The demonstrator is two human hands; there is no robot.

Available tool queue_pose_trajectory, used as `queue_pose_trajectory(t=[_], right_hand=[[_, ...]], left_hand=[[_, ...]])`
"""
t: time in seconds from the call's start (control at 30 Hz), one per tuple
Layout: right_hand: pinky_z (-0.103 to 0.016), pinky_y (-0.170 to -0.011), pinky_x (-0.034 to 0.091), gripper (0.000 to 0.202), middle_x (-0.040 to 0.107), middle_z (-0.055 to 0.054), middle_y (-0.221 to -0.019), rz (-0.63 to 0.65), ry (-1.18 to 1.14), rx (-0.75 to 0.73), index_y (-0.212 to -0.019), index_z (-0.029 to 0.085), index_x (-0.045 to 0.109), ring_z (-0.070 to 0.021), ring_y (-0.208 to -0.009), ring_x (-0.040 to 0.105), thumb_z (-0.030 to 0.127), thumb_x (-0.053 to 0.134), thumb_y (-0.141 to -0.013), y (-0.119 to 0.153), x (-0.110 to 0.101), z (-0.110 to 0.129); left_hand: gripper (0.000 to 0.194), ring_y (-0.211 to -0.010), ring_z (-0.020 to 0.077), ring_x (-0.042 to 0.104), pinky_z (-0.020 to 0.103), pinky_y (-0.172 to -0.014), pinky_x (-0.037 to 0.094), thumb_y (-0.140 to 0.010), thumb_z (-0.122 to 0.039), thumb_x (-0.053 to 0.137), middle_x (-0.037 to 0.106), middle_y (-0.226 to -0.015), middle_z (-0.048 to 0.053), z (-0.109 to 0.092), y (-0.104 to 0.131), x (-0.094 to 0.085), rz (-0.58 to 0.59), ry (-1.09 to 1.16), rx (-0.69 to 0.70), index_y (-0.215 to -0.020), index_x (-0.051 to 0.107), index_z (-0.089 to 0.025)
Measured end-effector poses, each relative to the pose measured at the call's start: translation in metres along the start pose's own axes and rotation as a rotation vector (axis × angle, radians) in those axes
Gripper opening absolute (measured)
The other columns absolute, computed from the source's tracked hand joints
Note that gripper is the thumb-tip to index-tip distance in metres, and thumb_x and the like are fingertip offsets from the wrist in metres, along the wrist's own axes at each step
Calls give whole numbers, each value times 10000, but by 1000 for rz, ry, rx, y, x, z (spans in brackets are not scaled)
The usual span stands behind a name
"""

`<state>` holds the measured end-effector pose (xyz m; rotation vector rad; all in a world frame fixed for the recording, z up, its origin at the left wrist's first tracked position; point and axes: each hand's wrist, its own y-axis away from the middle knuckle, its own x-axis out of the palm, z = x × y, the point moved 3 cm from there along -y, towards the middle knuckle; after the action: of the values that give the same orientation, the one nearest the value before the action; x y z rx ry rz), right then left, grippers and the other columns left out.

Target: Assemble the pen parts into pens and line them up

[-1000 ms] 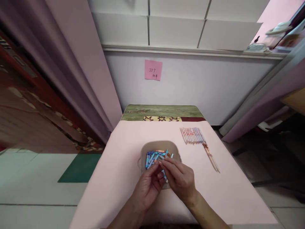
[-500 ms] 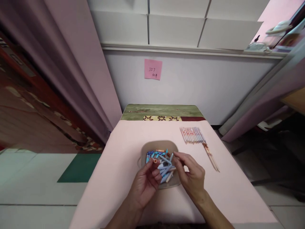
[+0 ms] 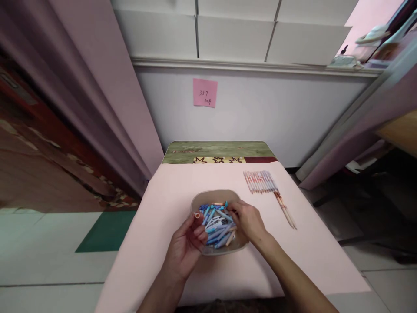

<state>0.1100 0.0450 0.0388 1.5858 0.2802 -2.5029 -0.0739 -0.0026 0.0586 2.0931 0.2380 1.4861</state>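
Observation:
A grey-beige plastic basin [image 3: 213, 192] holds many loose pen parts: blue and pale tubes, dark blue pieces and white slim pieces. My left hand [image 3: 187, 243] is at the basin's left side, its thumb and fingers closed around a pen barrel [image 3: 197, 215]. The barrel's hollow, orange-rimmed end faces me; the rest is hidden in the hand. My right hand [image 3: 247, 219] reaches over the right rim, fingers bent together among the parts. Its fingertips are partly hidden, and I cannot make out what they pinch. An orange-brown piece [image 3: 217, 204] lies at the basin's back.
A row of assembled pens [image 3: 260, 181] lies on the pink-covered table [image 3: 176, 195] at the back right. A couple of beige pens [image 3: 286, 211] lie just in front of it. Behind the table is a white wall with a pink note [image 3: 205, 92].
My right hand has gone down to the basin's right inner side, and the light blue tube near its fingers no longer shows there. My left hand has shifted left, still holding the barrel.

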Motion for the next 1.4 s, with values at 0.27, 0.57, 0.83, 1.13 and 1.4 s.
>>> queue_pose_trajectory(t=[0.27,0.57,0.83,1.13,1.4], right_hand=[[-227,-704,399,236,684,-46,-990,163,208,-1,-949,228,673,-164,-868,629,232,439,-923,-29,14,-3],[-249,-728,472,237,695,-97,-1029,252,226,-133,-939,199,712,-204,-850,674,211,480,-893,-34,40,19],[-288,-726,519,196,714,-168,-893,219,217,-225,-784,94,713,-235,-824,695,32,532,-825,-47,59,40],[-294,-772,518,184,714,-197,-931,296,291,-215,-910,90,708,-249,-857,699,92,537,-842,-59,49,33],[-319,-792,501,241,722,-173,-949,334,379,-69,-982,123,706,-275,-903,687,263,587,-826,-51,41,14]], left_hand=[[43,-437,37,386,170,-393,370,-837,-115,595,643,-721,15,-9,2,-6,-11,8,34,-799,613,-108],[62,-433,38,400,171,-395,375,-839,-109,589,639,-705,22,-7,1,-8,-16,-32,25,-788,620,-93],[82,-433,40,403,174,-391,373,-864,-115,557,648,-714,21,-11,3,-8,-13,-18,40,-808,614,-94],[48,-434,40,415,175,-390,376,-838,-104,588,654,-722,24,-13,1,-10,-34,-29,43,-803,620,-99],[32,-435,43,420,173,-395,379,-790,-93,637,645,-715,16,-11,-3,-11,-43,-46,25,-791,618,-117]])
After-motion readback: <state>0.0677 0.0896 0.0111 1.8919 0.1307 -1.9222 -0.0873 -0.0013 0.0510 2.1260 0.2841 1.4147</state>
